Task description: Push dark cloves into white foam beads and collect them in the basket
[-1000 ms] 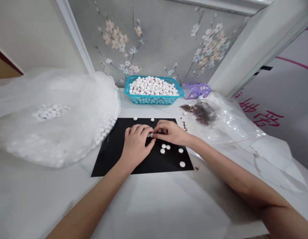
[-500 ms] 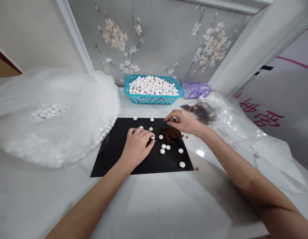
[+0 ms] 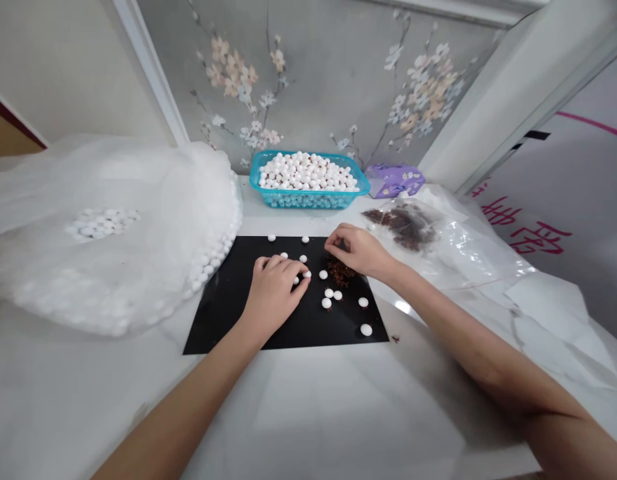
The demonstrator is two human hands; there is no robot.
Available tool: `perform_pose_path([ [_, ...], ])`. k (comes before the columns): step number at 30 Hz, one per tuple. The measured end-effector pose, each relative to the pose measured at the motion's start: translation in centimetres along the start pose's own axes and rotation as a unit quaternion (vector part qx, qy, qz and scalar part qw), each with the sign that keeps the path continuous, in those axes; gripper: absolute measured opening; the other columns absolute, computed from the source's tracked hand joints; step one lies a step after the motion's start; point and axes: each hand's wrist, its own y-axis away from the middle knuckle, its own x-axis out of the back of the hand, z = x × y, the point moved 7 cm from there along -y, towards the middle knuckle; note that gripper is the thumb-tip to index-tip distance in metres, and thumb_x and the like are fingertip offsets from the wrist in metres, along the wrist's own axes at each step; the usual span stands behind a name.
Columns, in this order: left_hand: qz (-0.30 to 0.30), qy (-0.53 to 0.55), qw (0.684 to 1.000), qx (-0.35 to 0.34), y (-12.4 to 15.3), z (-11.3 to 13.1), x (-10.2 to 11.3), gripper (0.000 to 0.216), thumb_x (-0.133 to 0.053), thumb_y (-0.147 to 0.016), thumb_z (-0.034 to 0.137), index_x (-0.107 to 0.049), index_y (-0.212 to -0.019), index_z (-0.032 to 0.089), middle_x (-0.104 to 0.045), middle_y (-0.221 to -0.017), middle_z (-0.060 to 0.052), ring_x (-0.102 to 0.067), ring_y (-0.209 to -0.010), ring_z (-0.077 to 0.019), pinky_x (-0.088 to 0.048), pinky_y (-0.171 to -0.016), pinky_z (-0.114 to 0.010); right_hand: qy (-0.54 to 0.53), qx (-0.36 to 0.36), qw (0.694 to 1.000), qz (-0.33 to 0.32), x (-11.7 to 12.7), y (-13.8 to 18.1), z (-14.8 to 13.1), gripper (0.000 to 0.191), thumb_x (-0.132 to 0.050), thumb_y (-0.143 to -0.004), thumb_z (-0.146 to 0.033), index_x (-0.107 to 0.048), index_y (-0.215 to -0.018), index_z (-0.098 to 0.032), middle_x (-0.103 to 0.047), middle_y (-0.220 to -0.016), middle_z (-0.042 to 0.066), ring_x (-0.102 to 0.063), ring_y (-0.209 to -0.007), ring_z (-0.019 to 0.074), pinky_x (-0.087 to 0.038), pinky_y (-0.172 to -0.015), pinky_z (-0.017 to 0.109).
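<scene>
The left hand's fingers [image 3: 294,269] are curling down onto the black mat [image 3: 223,320], bent and lying close together, with the thumb and forefinger meeting at a white bead [image 3: 306,274]; whether they are actually pinching it I cannot tell. The left hand [image 3: 274,292] is resting palm down near the middle of the mat. The right hand's fingertips [image 3: 332,242] are bunching tightly together just above and behind a small pile of brown bits [image 3: 339,271], and anything held between them is too small to make out. The right hand [image 3: 359,251] is hovering over the mat's far right part, close to the left hand but not touching it. More loose beads [image 3: 329,293] are lying scattered on the mat between and below the two hands. Behind the mat a blue basket [image 3: 362,184] is sitting heaped with white beads. To the right a clear bag of brown bits [image 3: 407,227] is lying on the white table [image 3: 338,413], with a purple packet [image 3: 393,180] behind it. To the left a big white bag [image 3: 113,267] is bulging with beads.
</scene>
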Motion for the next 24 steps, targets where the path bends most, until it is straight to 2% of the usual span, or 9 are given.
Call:
perform_pose_path([
  [3, -0.004, 0.005, 1.000, 0.008, -0.1, -0.2, -0.1, 0.007, -0.052, -0.084, 0.023, -0.058, -0.083, 0.023, -0.069, -0.087, 0.001, -0.057, -0.088, -0.0185, -0.030, -0.080, -0.037, -0.023, 0.016, 0.999, 0.017, -0.7, 0.6, -1.5, 0.010, -0.054, -0.080, -0.022, -0.062, -0.079, -0.016, -0.054, -0.080, 0.002, -0.048, -0.059, 0.0095, -0.038, -0.055, 0.022],
  [8, 0.002, 0.019, 0.999, 0.039, -0.1, -0.6, 0.1, 0.007, -0.055, -0.082, 0.024, -0.054, -0.089, 0.022, -0.069, -0.088, 0.001, -0.059, -0.088, -0.0180, -0.031, -0.080, -0.036, -0.051, 0.049, 0.997, -0.002, -2.2, 1.3, -3.4, 0.006, -0.056, -0.080, -0.021, -0.061, -0.079, -0.018, -0.054, -0.080, 0.000, -0.051, -0.063, 0.0092, -0.039, -0.057, 0.021],
  [24, 0.013, 0.028, 0.999, 0.035, -0.1, -0.7, 0.1, 0.008, -0.057, -0.081, 0.021, -0.049, -0.084, 0.022, -0.068, -0.085, 0.003, -0.060, -0.085, -0.0163, -0.031, -0.079, -0.034, -0.078, 0.109, 0.991, 0.009, -2.3, 2.0, -4.4, 0.007, -0.050, -0.082, -0.015, -0.056, -0.079, -0.018, -0.051, -0.082, 0.002, -0.052, -0.066, 0.0106, -0.039, -0.057, 0.021],
])
